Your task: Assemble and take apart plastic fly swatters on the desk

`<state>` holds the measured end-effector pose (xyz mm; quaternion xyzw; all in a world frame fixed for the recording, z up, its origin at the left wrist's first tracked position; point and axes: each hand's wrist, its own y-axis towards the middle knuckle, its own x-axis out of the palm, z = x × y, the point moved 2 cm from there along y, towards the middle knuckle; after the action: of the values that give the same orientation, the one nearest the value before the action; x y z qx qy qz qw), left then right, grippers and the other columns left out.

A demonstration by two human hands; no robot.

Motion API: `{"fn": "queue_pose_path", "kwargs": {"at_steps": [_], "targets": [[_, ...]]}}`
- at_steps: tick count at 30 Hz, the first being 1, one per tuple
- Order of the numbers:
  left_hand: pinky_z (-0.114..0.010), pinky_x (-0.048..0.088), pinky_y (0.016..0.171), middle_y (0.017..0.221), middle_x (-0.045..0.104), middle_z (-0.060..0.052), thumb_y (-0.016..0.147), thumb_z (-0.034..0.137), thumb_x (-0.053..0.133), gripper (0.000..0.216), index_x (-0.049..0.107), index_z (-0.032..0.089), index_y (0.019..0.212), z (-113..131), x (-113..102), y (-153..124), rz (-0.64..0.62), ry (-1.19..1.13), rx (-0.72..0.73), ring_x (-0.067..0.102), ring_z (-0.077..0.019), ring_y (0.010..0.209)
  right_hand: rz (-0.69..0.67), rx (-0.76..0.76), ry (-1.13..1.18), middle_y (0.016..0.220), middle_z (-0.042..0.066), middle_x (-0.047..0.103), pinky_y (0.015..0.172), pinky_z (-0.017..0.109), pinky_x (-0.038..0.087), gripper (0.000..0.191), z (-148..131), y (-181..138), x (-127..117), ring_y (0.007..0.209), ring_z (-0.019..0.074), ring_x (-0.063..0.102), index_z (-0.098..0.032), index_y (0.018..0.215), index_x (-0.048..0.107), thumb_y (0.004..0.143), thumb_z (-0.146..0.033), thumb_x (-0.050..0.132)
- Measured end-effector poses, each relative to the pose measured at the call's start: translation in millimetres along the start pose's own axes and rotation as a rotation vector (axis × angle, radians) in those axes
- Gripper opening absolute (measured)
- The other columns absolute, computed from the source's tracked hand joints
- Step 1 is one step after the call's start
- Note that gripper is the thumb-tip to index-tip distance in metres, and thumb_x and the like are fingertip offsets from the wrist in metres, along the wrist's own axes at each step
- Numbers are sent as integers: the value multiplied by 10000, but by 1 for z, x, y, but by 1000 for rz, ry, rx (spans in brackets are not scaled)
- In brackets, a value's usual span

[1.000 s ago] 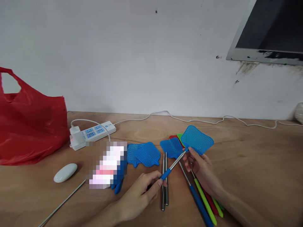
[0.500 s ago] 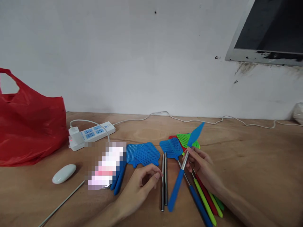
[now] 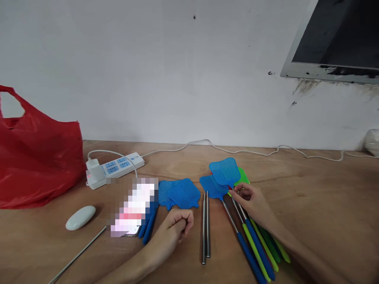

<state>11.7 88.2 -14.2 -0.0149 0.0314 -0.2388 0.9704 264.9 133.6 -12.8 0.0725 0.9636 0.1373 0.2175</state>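
My right hand pinches the neck of a blue fly swatter just below its mesh head, laying it on a pile of finished swatters with blue, green and red handles. My left hand rests on the wooden table curled into a loose fist, holding nothing I can see. Two bare metal rods lie between my hands. Loose blue mesh heads lie just beyond my left hand, with loose blue handles to their left.
A red plastic bag stands at the left. A white power strip with a cable runs along the wall. A white oval object, a blurred-out item and a long thin rod lie near the front left.
My left hand let go of the swatter's blue handle and curled shut on the table. My right hand swung the swatter round and lowered it onto the pile at the right.
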Motion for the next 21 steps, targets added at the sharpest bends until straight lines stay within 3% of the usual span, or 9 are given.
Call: {"fn": "queue_pose_path", "kwargs": {"at_steps": [9, 15, 21], "targets": [[-220, 263, 470, 617, 521, 44, 751, 251, 458, 115, 556, 191, 766, 8, 3, -1, -25, 66, -17, 373, -98, 498, 37, -193, -448, 433, -50, 463, 502, 294, 271, 206, 12, -2, 0, 437, 167, 458, -233, 668, 569, 788, -396, 601], [-217, 278, 478, 625, 493, 57, 825, 326, 510, 146, 552, 186, 820, 10, 4, -3, -30, 87, -18, 397, -99, 515, 20, -259, -611, 485, -45, 481, 517, 294, 284, 80, 10, -4, 0, 478, 186, 496, -235, 773, 588, 812, -303, 571], [-235, 294, 544, 628, 422, 58, 869, 397, 565, 246, 581, 171, 773, 9, 5, 0, 24, 185, 76, 393, -113, 581, -53, -415, -665, 766, 17, 603, 607, 308, 366, 80, -8, -14, 1, 714, 212, 592, -228, 863, 601, 904, -247, 535]]}}
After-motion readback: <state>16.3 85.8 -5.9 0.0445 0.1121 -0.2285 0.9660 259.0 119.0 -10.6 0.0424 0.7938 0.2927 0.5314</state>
